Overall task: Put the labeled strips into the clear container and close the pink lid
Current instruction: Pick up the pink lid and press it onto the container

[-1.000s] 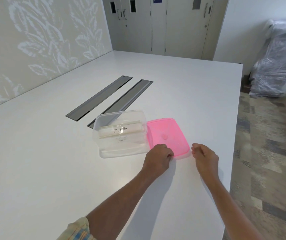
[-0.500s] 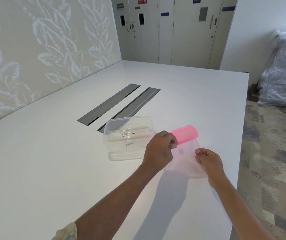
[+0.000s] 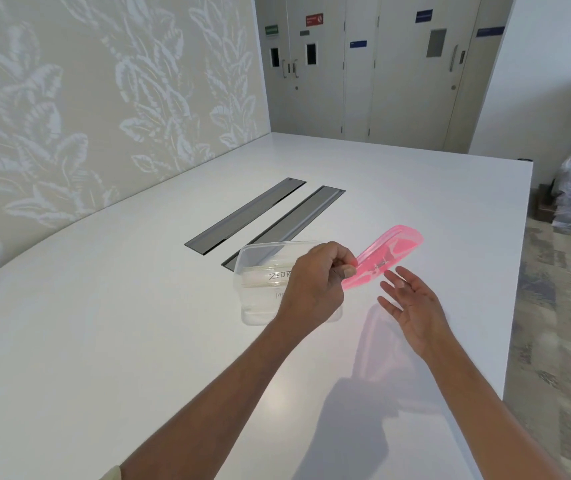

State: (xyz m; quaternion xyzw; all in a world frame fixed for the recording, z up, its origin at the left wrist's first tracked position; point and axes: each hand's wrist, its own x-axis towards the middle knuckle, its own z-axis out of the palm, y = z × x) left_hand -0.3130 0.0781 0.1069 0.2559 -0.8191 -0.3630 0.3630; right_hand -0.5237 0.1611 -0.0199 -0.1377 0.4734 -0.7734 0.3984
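Left hand (image 3: 315, 285): closed in a pinch on near edge of pink lid (image 3: 386, 258), thumb and fingers gripping. Lid is off the table (image 3: 138, 323), tilted, far end raised, just right of clear container (image 3: 259, 271). Right hand (image 3: 412, 306): open, palm up, fingers spread, holding nothing, just under lid's low side, not touching as far as visible.

Container sits on table, open top. 2 labeled strips (image 3: 266, 277) lie inside; handwriting on them partly hidden by left hand.

Handling, est.: lid is thin, translucent plastic w/ rounded corners and raised rim; light, somewhat flexible, smooth, may slip from a 1-edge pinch. Better held at 2 opposite edges. Container is thin-walled, rectangular, light; likely to slide on glossy table when lid is pressed, so steady its side.

Table: white, smooth, w/ 2 grey slots (image 3: 266, 216) behind container.
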